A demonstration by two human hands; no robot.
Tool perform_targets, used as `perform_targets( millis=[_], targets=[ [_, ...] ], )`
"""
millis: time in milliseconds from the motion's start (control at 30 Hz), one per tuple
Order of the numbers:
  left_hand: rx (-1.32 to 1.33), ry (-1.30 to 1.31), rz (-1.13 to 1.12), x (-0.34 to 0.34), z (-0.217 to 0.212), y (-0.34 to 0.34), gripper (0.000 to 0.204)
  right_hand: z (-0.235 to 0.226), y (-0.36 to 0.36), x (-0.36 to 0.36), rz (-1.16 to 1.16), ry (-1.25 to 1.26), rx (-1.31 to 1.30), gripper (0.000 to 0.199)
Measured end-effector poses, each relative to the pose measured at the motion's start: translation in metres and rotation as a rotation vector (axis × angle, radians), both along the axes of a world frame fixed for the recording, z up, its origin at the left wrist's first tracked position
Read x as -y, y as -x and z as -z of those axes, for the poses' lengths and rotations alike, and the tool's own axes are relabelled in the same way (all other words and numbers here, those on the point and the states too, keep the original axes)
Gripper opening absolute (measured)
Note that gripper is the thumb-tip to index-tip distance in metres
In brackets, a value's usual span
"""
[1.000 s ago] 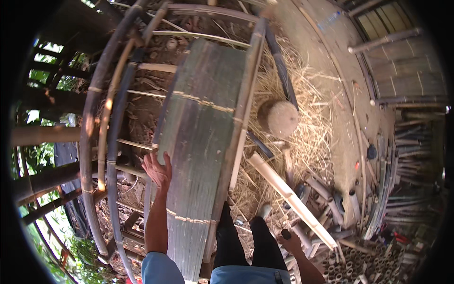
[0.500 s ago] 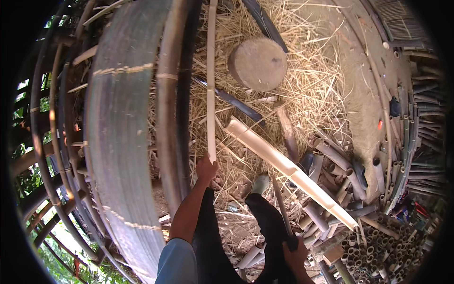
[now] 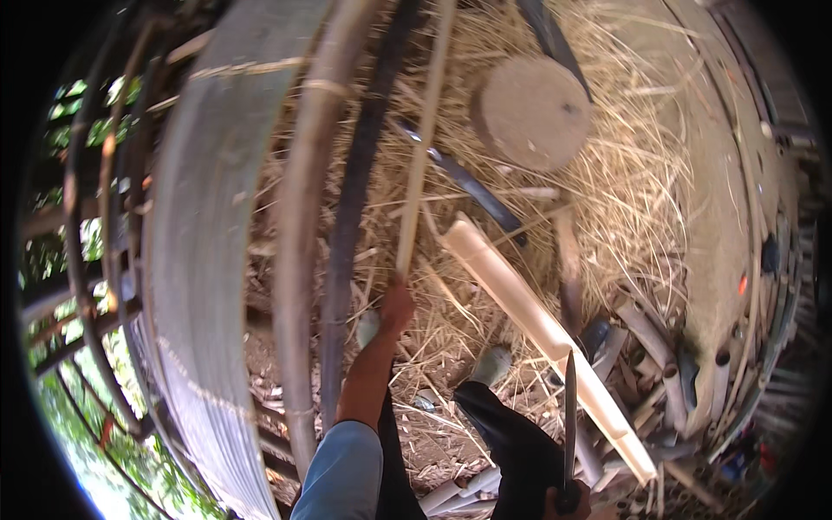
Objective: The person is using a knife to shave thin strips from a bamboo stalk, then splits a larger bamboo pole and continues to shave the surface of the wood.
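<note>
— Well, what lies around the person?
— Straw floor (image 3: 641,199), a round wooden block (image 3: 533,113), a split pale bamboo length (image 3: 537,321).
— And the hands?
— Left hand (image 3: 397,305) is closed around a thin bamboo strip (image 3: 422,139) standing upward; right hand (image 3: 568,501) grips a long knife (image 3: 569,416), blade up. No cutting of the strip shows yet.

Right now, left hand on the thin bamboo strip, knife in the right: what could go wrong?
1. The knife in the right hand points up close beside the dark-trousered leg; a slip could cut it.
2. The left hand has a bare grip on the thin bamboo strip; its edges may splinter or slice.
3. Straw and cut bamboo pieces litter the ground; footing looks unsure.
</note>
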State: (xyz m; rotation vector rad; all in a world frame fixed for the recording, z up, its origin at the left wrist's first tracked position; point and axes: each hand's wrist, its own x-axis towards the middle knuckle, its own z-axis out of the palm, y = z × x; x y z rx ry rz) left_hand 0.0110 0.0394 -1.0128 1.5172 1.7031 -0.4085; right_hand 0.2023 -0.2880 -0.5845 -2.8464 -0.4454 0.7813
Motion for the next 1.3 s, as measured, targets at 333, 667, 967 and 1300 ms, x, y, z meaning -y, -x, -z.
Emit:
perform_targets(
  millis=[333, 667, 967, 1300],
  targets=[
    [0.382, -0.247, -0.463, 0.022, -0.317, -0.028, 0.044, 0.046, -0.033, -0.001, -0.265, -0.25, -0.209, 0.031],
    [0.395, -0.213, -0.4, 0.122, -0.519, 0.087, 0.06, -0.068, -0.119, -0.38, 0.05, -0.881, -0.818, 0.052],
    [0.381, -0.16, -0.084, 0.08, -0.59, 0.112, 0.074, -0.375, -0.088, -0.491, 0.07, -1.316, -1.336, 0.042],
    [0.559, -1.139, 0.476, -0.148, -0.811, 0.071, 0.076, -0.327, 0.008, -0.375, -0.229, -1.371, -0.212, 0.061]
  ],
)
